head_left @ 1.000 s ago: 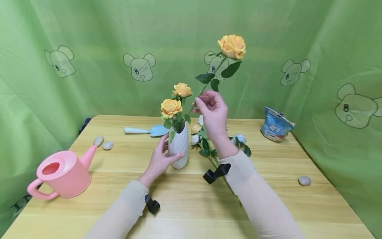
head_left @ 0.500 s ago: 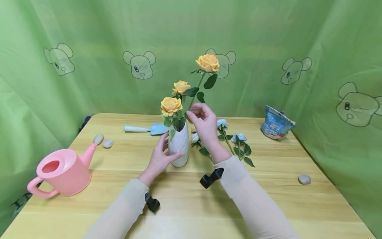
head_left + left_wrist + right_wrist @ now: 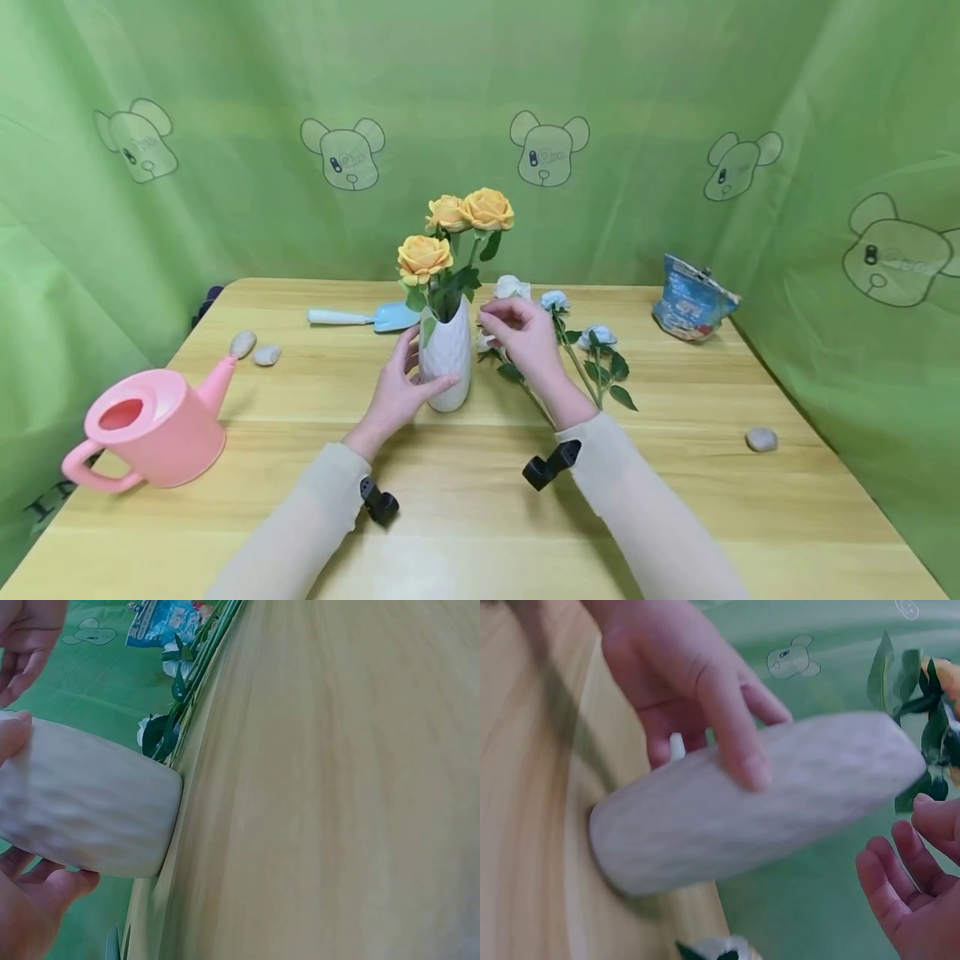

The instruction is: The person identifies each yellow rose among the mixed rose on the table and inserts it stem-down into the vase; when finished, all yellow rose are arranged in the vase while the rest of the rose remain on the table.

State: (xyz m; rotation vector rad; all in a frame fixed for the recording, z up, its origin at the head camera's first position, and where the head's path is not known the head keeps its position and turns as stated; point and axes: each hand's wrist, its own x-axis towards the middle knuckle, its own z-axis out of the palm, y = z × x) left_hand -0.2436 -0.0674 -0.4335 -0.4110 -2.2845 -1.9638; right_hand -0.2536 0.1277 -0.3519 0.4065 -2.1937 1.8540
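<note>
A white textured vase [image 3: 446, 367] stands upright on the table, three yellow-orange roses [image 3: 423, 260] in it. My left hand [image 3: 397, 392] holds the vase from the left, thumb across its front; the right wrist view shows that thumb lying along the vase wall [image 3: 795, 795]. Just right of the vase's mouth is my right hand [image 3: 528, 337], holding nothing, its fingers [image 3: 911, 859] loosely bent and apart from the vase. The rightmost rose [image 3: 489, 209] has its leaves at the rim. Its lower stem is hidden inside the vase.
Loose white and pale blue roses [image 3: 597, 337] lie right of the vase, partly behind my right arm. A pink watering can [image 3: 161, 429] and two stones [image 3: 266, 356] are at left. Behind the vase lies a blue trowel [image 3: 393, 317]. A blue bag [image 3: 692, 300] and another stone [image 3: 762, 439] are at right.
The third yellow rose has come left and down from the right hand into the vase. The right hand has let go of its stem. The left hand stays on the vase.
</note>
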